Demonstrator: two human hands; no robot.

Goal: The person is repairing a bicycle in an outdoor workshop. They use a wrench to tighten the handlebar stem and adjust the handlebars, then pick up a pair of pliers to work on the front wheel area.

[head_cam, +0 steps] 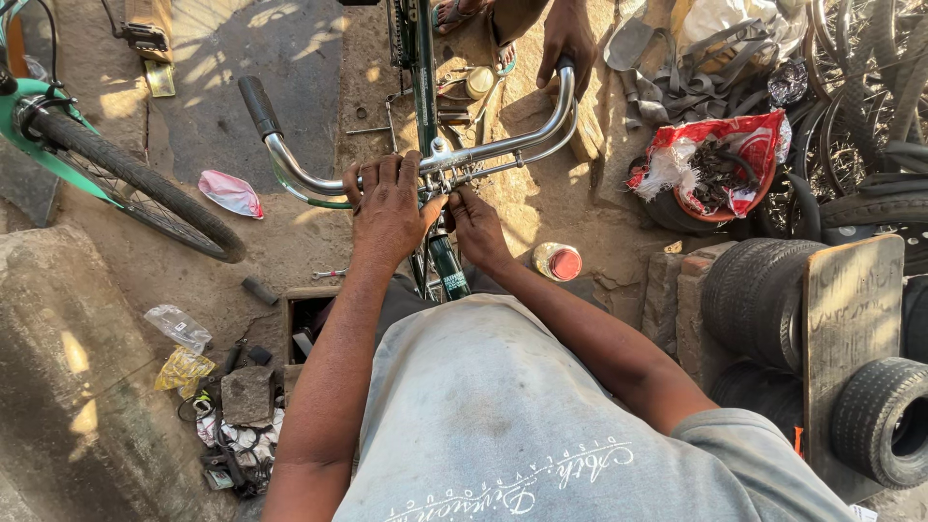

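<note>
A chrome handlebar (300,174) with a black grip (258,106) spans a green bicycle frame (449,271) in front of me. My left hand (387,208) wraps over the bar just left of the stem clamp (440,159). My right hand (476,224) pinches at the small fittings under the stem; whether it holds a tool is hidden. Another person's hand (565,43) grips the bar's far right end.
A green bicycle's wheel (135,188) stands at left. An open toolbox (307,324) and scattered parts lie lower left. A small jar with a red lid (559,261) sits on the ground. Stacked tyres (759,295), a board (851,329) and a red bag of scraps (715,169) crowd the right.
</note>
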